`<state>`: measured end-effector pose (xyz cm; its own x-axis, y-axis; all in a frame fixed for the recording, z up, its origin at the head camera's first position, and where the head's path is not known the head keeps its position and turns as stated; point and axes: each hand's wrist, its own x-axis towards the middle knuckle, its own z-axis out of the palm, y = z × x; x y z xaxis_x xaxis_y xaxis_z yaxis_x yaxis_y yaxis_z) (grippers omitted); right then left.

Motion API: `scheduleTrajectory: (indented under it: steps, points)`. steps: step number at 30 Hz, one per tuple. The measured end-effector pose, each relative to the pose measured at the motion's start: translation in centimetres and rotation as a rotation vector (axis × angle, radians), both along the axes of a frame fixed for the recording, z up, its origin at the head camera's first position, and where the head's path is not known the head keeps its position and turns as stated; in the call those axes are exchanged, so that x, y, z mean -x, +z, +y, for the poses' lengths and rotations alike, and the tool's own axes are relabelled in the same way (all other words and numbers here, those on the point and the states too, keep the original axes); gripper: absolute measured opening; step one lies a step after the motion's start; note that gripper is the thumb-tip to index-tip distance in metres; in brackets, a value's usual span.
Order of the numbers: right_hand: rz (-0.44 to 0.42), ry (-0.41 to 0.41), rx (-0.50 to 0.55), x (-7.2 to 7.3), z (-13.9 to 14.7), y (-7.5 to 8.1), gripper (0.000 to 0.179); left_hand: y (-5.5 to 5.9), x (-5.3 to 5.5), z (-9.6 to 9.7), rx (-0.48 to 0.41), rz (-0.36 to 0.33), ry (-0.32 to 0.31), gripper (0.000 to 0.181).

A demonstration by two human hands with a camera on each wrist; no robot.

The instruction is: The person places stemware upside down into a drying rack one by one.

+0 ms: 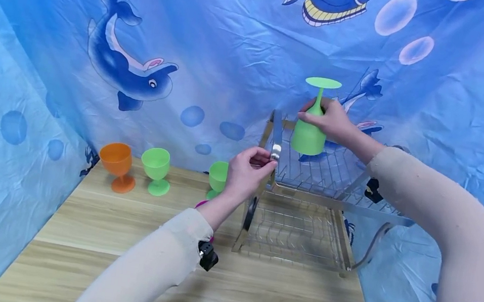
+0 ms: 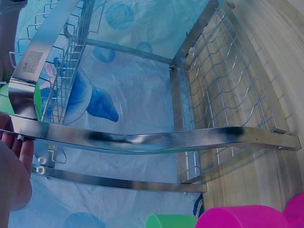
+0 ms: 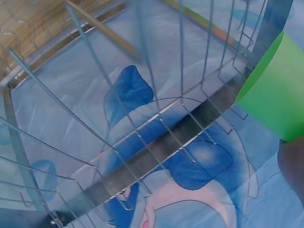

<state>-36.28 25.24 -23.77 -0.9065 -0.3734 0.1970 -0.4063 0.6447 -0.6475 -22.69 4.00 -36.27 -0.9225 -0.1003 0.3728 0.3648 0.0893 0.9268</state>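
My right hand [image 1: 335, 121] grips a light green goblet [image 1: 309, 139] around its bowl near the stem. The goblet is upside down, its round foot on top and its mouth over the upper tier of a two-tier metal dish rack [image 1: 300, 195]. In the right wrist view the goblet's bowl [image 3: 278, 90] shows at the right, beside the wire prongs. My left hand [image 1: 246, 169] pinches the rack's left side bar [image 1: 275, 150] near the upper front corner. Seen from the left wrist, that bar [image 2: 142, 140] runs across the view, fingers curled behind its end.
On the wooden table [image 1: 119, 247] at the left stand an orange goblet [image 1: 116, 157] and a green goblet [image 1: 156, 162]. Another green goblet [image 1: 218, 174] is partly behind my left hand. Magenta cups [image 2: 242, 217] sit near the rack's foot. A blue sea-print cloth [image 1: 238, 43] encloses the table.
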Motion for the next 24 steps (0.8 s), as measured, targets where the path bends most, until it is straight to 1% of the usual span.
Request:
scheduleTrajectory:
  steps: [3,5,9,14,18,22,24]
  points:
    - [-0.014,0.012,-0.009,0.4,-0.7,0.2,0.034,0.0,0.0,-0.2,0.009,-0.004,0.006,0.020]
    - [-0.030,0.016,-0.023,0.6,-1.1,0.1,0.034,0.1,0.0,-0.3,0.023,-0.006,0.008,0.020]
    - [-0.043,0.022,-0.035,0.8,-1.7,-0.5,0.032,0.1,0.0,-0.3,0.046,-0.012,-0.001,0.020]
    - [-0.025,0.039,-0.013,1.1,-2.2,-1.4,0.028,-0.1,0.0,-0.5,0.046,-0.013,-0.007,0.019]
    - [-0.025,0.071,-0.047,1.4,-2.6,-2.0,0.030,-0.2,0.1,-0.6,0.056,-0.007,0.003,0.018]
    - [-0.046,0.074,-0.083,1.4,-2.5,-2.0,0.033,-0.2,0.3,-0.6,0.066,0.000,-0.009,0.018]
    - [-0.060,0.083,-0.081,1.2,-2.4,-1.8,0.033,-0.2,0.4,-0.6,0.066,0.003,-0.012,0.019]
